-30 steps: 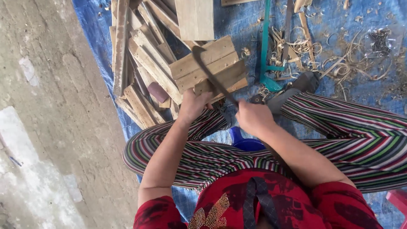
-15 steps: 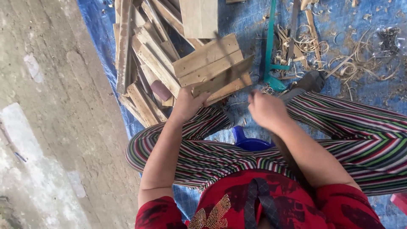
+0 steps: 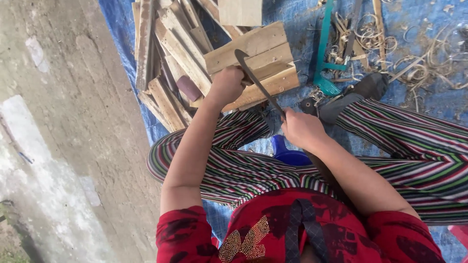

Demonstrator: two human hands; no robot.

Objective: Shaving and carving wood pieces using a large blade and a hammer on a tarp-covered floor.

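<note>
Here the right hand (image 3: 301,129) is clenched around the near end of a curved dark blade (image 3: 257,83), likely its handle. The blade looks stiff, thin and sharp, so the handle is the safe hold. It runs toward eleven o'clock from that grip. Farther out, the left hand (image 3: 226,85) grips a flat wooden slat (image 3: 265,87), light and rigid, probably splintery, atop the slat pile (image 3: 170,58) on the blue tarp (image 3: 292,19).
</note>
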